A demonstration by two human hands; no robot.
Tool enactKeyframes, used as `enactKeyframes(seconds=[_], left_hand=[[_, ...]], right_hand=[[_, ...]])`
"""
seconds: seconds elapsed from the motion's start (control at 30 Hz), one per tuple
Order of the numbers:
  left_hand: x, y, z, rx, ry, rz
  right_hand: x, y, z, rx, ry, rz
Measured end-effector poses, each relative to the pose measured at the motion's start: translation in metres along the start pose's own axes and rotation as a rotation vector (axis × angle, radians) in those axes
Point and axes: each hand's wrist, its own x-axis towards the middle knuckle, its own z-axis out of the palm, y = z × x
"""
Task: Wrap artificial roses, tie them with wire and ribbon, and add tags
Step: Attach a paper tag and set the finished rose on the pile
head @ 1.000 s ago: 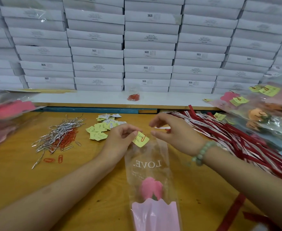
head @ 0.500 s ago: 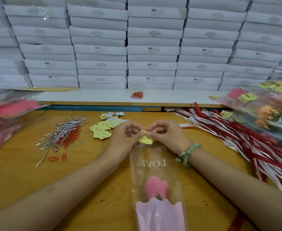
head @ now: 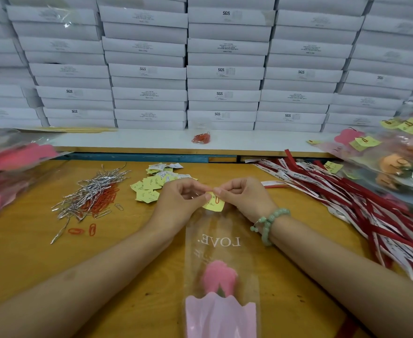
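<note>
**Hands joined on the tag, having been apart one second ago**

Left hand [head: 178,203] and right hand [head: 244,198] now meet at centre frame. Each pinches the yellow tag [head: 212,204], which bears a red paper clip [head: 217,199], at the top edge of the clear "LOVE" sleeve [head: 215,240]. The sleeve lies on the wooden table [head: 29,264] and runs to the lower edge, with the pink rose [head: 218,276] inside. Centre left are spare tags [head: 151,186] and wire ties [head: 93,189]; ribbons [head: 347,203] lie at right.

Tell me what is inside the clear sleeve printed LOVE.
Inside the clear sleeve lies a pink rose, its base tucked into pink wrapping paper, which hides the stem. At the sleeve's far end the left hand and right hand pinch a yellow tag.
</note>
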Motion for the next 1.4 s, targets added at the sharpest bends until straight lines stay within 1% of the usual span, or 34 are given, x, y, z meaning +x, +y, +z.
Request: enactKeyframes(seconds=[0.33, 0.57, 0.73, 0.83, 1.1, 1.4], left_hand=[[0.000, 0.002, 0.000, -0.008, 0.023, -0.015], [-0.003, 0.004, 0.002, 0.010, -0.018, -0.011], [-0.005, 0.007, 0.002, 0.002, -0.033, -0.007], [-0.005, 0.007, 0.002, -0.010, -0.039, -0.014], [-0.004, 0.006, 0.003, 0.016, -0.021, -0.024], [-0.004, 0.006, 0.003, 0.014, -0.004, -0.033]], right_hand=[[0.000, 0.000, 0.003, -0.011, 0.064, 0.001], [0.005, 0.001, -0.006, 0.078, 0.214, -0.007], [0.003, 0.004, -0.005, 0.028, 0.136, -0.061], [0.003, 0.005, -0.005, 0.059, 0.096, -0.068], [0.002, 0.005, -0.004, 0.126, 0.101, -0.086], [0.000, 0.003, -0.006, 0.094, 0.028, -0.103]])
